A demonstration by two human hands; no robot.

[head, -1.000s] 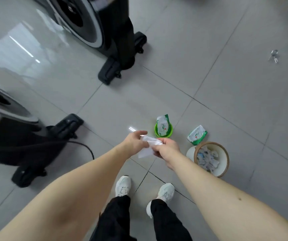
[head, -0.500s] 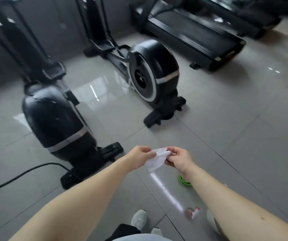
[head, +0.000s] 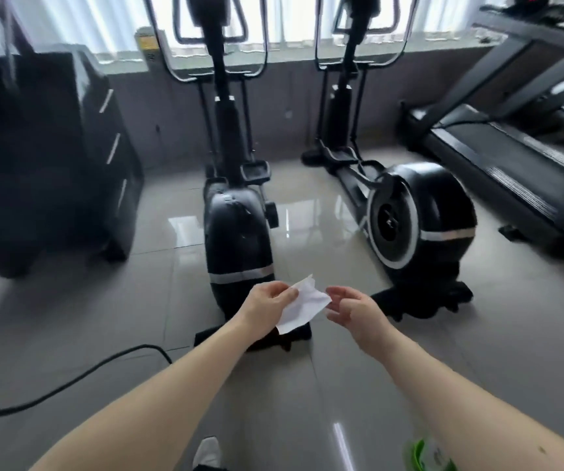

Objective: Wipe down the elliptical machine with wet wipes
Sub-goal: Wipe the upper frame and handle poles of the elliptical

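White wet wipe (head: 302,305) pinched at its upper edge in left hand (head: 267,305), hanging just before black elliptical machine (head: 238,232); right hand (head: 355,309) loose-fingered beside it, grasping nothing, apparently touching its corner

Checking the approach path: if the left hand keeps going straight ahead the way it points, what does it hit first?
Most likely the nearer elliptical's black rear housing, directly beyond the left hand and wet wipe; depth is hard to judge.
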